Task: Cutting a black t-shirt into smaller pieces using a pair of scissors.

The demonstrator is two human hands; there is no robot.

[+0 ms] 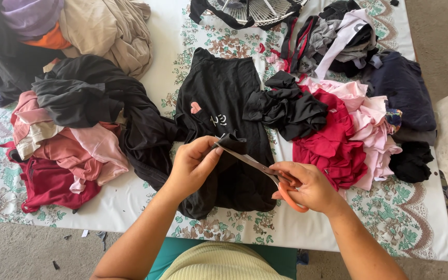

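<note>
Nearest to us, our two bare forearms reach out from the near edge over the surface (130,218), which is covered by a white cloth with green and brown floral borders. Our left hand (193,166) is bent at the wrist, fingers curled and pinching a small fold of the black garment (224,103) between thumb and fingertips, lifting that fold a little off the rest of the fabric. Our right hand (307,186) comes in from the right with the palm turned down, thumb and fingers closed through the orange handles of the scissors (257,167). The grey blades point left toward the pinched fold and their tips touch it; we cannot tell how far the blades are parted.

The black garment lies spread flat in the middle of the surface, running from our hands toward the far edge, with a small pink mark on its left part.

To the left lies a heap of pink and dark red clothes (63,155) with black cloth (89,93) draped over it. To the right, a crumpled black piece (286,106) rests against a red and pale pink pile (348,129), with dark clothes (405,93) beyond it.

Farther off, a beige cloth (110,31) sits at far left and a wire fan guard (255,10) at the far edge.
</note>
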